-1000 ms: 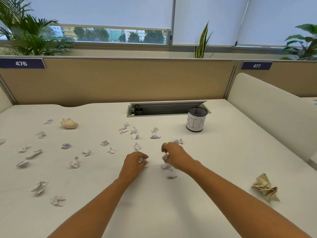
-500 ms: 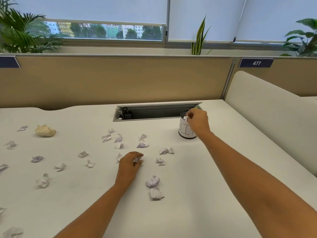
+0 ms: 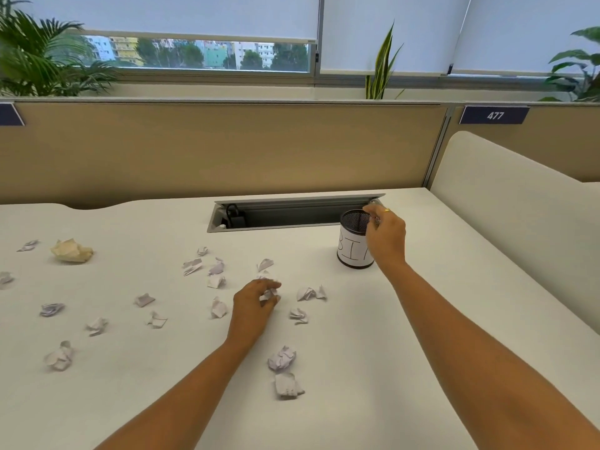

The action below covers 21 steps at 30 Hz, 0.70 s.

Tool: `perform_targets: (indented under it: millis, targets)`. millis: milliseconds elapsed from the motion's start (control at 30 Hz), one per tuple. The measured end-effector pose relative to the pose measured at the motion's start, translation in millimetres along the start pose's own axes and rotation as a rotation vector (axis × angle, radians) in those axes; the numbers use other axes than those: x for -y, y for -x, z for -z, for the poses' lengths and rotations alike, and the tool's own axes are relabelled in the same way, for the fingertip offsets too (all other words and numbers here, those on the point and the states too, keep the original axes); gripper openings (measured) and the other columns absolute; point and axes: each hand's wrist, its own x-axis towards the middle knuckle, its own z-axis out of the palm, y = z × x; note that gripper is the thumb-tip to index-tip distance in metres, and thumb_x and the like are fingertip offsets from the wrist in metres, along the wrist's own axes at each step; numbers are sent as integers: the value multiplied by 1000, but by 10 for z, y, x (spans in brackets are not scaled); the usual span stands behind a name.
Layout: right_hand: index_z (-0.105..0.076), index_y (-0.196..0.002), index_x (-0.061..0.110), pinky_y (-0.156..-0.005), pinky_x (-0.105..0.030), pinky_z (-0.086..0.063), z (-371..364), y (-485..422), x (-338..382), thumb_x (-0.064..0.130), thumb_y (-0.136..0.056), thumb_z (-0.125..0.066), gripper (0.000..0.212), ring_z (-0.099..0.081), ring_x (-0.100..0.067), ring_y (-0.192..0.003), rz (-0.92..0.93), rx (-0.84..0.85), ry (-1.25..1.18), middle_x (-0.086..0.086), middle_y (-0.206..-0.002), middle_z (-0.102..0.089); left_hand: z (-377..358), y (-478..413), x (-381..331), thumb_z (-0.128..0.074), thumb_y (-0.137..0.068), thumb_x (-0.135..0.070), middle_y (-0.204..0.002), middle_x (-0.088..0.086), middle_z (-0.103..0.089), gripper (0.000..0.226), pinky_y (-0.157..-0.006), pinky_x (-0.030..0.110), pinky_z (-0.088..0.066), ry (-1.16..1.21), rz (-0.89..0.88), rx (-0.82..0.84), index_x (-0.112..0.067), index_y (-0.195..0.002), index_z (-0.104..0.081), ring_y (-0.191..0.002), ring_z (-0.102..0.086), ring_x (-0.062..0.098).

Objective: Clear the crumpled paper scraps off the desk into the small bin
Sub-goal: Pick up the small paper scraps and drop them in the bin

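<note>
Since a moment ago, our right hand [image 3: 386, 237] has loosened over the bin [image 3: 355, 241]; the scrap it carried no longer shows. Going left to right: a tan wad [image 3: 72, 251] lies far left on the desk [image 3: 438, 319], and white scraps [image 3: 144, 300] litter the middle. Our left hand [image 3: 255, 303] pinches one scrap [image 3: 270, 293] in a closed grip. Two scraps [image 3: 282, 358] lie nearer us. At the bin's rim, the right grip hangs half open, with nothing visible in it.

The white desk [image 3: 373, 368] carries scattered crumpled paper scraps [image 3: 281, 358], a tan paper ball [image 3: 71, 251] and the small bin [image 3: 354, 253].
</note>
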Motion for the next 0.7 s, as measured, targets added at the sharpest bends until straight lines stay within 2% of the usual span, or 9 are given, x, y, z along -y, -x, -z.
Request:
perform_targets:
  millis: [100, 200, 300, 367, 467, 567, 633, 700]
  targets:
    - [-65, -108, 3, -90, -38, -51, 12, 244, -104, -4, -90, -48, 27, -62, -30, -103, 23, -102, -37, -17, -111, -68, -130, -204, -256, -57, -86, -1, -109, 13, -68, 18, -87, 18, -43, 26, -9, -25, -3, -100, -68, -95, -58, 15]
    - [-65, -105, 3, -84, -43, -55, -10, 488, -251, -3, -89, -48, 23, -62, -31, -98, -35, -121, -51, -16, -108, -67, -301, -461, -589, -54, -90, -7, -112, 16, -67, 20, -89, 28, -46, 97, 32, -21, -4, -106, -66, -100, -63, 24]
    - [-66, -100, 6, -79, -39, -55, -56, 708, -394, -3, -87, -49, 23, -63, -30, -89, -79, -62, -49, -12, -106, -67, -467, -700, -931, -57, -88, -8, -114, 16, -66, 22, -93, 33, -48, 174, 70, 21, -5, -108, -66, -102, -62, 26]
    - [-67, -98, 7, -76, -32, -50, -88, 830, -483, -3, -86, -50, 23, -63, -29, -84, -104, 8, -26, -11, -103, -68, -579, -833, -1124, -60, -85, -4, -114, 15, -65, 24, -88, 28, -48, 194, 63, 95, -7, -109, -66, -95, -59, 20]
    - [-68, -94, 9, -73, -23, -41, -111, 933, -596, -3, -84, -51, 23, -59, -19, -81, -122, 118, 16, -7, -99, -68, -748, -1003, -1353, -60, -83, 0, -110, 14, -63, 30, -83, 24, -47, 254, 144, 186, -8, -112, -63, -89, -54, 16]
    - [-68, -93, 10, -72, -20, -39, -97, 949, -650, -4, -84, -51, 23, -53, -13, -75, -144, 169, 16, -2, -96, -68, -882, -1147, -1491, -61, -83, -1, -106, 15, -62, 32, -94, 26, -48, 322, 224, 200, -3, -115, -60, -92, -57, 20]
    - [-68, -92, 10, -71, -20, -38, -87, 949, -670, -4, -84, -51, 23, -51, -13, -72, -148, 180, 15, 0, -94, -66, -934, -1216, -1539, -63, -82, 2, -108, 14, -58, 43, -101, 30, -46, 338, 251, 259, -3, -123, -53, -92, -58, 22]
    - [-68, -91, 12, -70, -20, -38, -88, 951, -679, -3, -84, -51, 23, -51, -13, -70, -150, 202, 16, 3, -89, -63, -956, -1264, -1560, -61, -81, 8, -124, 15, -52, 56, -103, 37, -44, 345, 252, 331, -6, -132, -43, -95, -58, 26]
